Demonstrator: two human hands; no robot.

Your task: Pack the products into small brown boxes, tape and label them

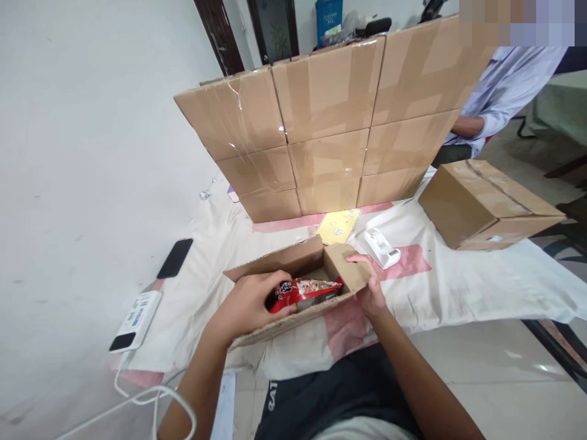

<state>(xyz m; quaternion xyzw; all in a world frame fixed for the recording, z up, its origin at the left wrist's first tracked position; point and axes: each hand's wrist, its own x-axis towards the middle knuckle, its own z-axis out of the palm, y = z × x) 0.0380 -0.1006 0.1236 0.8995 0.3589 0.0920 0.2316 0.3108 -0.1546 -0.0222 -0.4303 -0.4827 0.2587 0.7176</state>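
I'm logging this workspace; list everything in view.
Tablecloth: 1, white and pink, centre
Open cardboard box: 1, brown, front centre
Food packet: 1, red, inside it
Tape dispenser: 1, white, behind-right
Closed cardboard box: 1, brown, right
Cardboard partition: 1, brown, standing behind
Phone: 1, black, left
Power bank: 1, white, nearer left
Cable: count unclear, white, lower left
Wall: 1, white, left
Doors: 2, dark, background
Container: 1, blue, background
Other person: 1, lilac-sleeved, upper right
Clothed lap: 1, dark, bottom
Left hand: 1, bare, around packet
Right hand: 1, bare, on open box
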